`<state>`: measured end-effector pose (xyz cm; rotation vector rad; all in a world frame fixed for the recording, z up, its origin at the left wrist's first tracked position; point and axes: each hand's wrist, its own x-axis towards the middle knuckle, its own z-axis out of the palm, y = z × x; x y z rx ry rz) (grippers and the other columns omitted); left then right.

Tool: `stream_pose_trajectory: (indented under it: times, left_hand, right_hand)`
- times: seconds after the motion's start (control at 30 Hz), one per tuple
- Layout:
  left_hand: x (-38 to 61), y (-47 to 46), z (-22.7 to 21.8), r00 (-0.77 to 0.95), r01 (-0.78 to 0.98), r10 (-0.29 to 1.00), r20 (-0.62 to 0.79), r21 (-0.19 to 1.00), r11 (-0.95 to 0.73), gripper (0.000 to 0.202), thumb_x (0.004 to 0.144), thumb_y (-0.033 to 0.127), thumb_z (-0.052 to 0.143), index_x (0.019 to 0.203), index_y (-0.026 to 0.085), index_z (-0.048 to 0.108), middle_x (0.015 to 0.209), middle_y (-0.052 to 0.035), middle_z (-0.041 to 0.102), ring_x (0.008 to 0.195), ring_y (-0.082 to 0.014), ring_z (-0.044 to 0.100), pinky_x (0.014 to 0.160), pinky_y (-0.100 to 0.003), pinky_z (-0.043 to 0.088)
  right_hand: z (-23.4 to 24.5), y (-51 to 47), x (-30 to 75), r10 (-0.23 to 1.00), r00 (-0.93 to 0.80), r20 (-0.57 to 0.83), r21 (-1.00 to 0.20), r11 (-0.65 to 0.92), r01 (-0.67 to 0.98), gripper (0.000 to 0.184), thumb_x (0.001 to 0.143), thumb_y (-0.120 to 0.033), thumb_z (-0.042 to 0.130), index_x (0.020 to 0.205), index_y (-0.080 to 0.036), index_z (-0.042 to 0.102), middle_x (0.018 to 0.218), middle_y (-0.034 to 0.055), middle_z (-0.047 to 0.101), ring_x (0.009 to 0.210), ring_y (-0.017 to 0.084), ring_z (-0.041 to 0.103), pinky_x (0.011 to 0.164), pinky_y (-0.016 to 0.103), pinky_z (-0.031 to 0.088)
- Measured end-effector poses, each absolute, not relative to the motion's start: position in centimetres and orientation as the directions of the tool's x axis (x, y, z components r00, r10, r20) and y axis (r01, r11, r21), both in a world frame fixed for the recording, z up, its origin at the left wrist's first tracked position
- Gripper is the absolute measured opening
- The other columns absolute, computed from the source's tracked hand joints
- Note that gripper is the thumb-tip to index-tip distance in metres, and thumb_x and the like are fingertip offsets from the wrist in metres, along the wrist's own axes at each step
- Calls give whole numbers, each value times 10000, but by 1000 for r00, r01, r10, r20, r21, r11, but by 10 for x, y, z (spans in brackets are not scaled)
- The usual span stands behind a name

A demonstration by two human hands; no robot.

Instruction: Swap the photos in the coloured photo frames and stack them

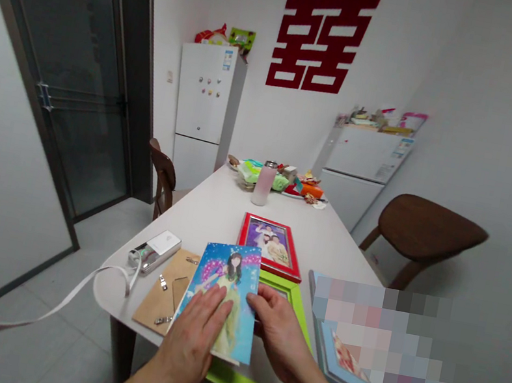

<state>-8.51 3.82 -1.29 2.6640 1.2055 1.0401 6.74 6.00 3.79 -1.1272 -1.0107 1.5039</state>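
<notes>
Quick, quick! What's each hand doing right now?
Left hand: open, resting on top of the blue picture.
Right hand: closed, holding the blue picture by its right edge.

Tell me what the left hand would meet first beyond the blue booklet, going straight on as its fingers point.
Past the blue booklet, the left hand would likely meet the red picture frame first, though depth here is hard to judge.
</notes>
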Motion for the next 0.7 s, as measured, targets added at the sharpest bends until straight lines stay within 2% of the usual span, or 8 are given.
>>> stream_pose_trajectory:
  times: [0.1,0.17,0.23,0.3,0.4,0.47,0.57,0.7]
  left_hand:
    - [-80,42,-2,360,531,614,702,387,-754,516,741,36,348,1241,160,333,1240,-102,431,1156,-200,364,946,-374,339]
    - [-73,40,7,202,431,671,713,551,-715,424,790,104,377,1206,184,391,1189,-75,492,1102,-189,435,927,-338,368]
    - [-62,35,17,23,284,793,608,757,-589,328,818,178,396,1136,181,475,1122,-65,551,1045,-196,492,905,-329,389]
    - [-49,30,25,-75,76,899,432,901,-427,284,835,241,391,1062,153,538,1040,-71,602,995,-208,530,876,-326,411]
    - [-35,25,28,-35,-179,967,253,950,-255,307,830,297,406,1029,115,552,982,-84,627,994,-220,528,862,-321,417]
    - [-32,27,23,25,-250,981,193,951,-181,345,819,313,418,1078,102,506,1010,-92,613,1022,-225,506,862,-324,414]
    - [-39,33,7,72,-188,982,174,969,-158,454,790,300,440,1189,97,362,1126,-113,537,1046,-218,485,866,-328,411]
    - [-56,36,-7,135,247,973,186,945,-214,541,717,206,478,1218,93,308,1237,-129,426,1124,-214,402,953,-355,317]
  right_hand:
    - [50,53,68,992,-102,-74,-954,-100,-283,329,672,-403,549,872,-142,561,740,31,620,530,89,533,491,213,423]
    - [45,50,70,991,-61,-118,-943,-131,-305,380,666,-420,560,933,-149,545,820,54,621,613,116,569,548,240,449]
    - [31,49,73,966,3,-258,-912,-243,-330,401,648,-402,589,960,-158,528,861,70,625,685,148,594,585,262,465]
    - [16,49,76,944,0,-329,-854,-298,-427,361,656,-384,585,934,-160,529,866,79,635,736,170,604,618,277,474]
    - [3,52,85,970,40,-239,-788,-169,-592,294,657,-336,577,905,-184,529,860,50,650,790,175,603,668,283,480]
    - [3,55,95,970,150,-190,-812,-69,-580,309,647,-303,568,937,-210,516,859,22,656,789,176,604,659,278,487]
    - [10,57,115,958,182,-222,-900,-129,-417,338,688,-290,482,1017,-210,484,831,40,666,739,200,619,591,289,492]
    - [18,60,137,948,126,-293,-945,-267,-191,391,717,-271,411,1094,-169,439,761,81,671,633,218,628,507,307,474]
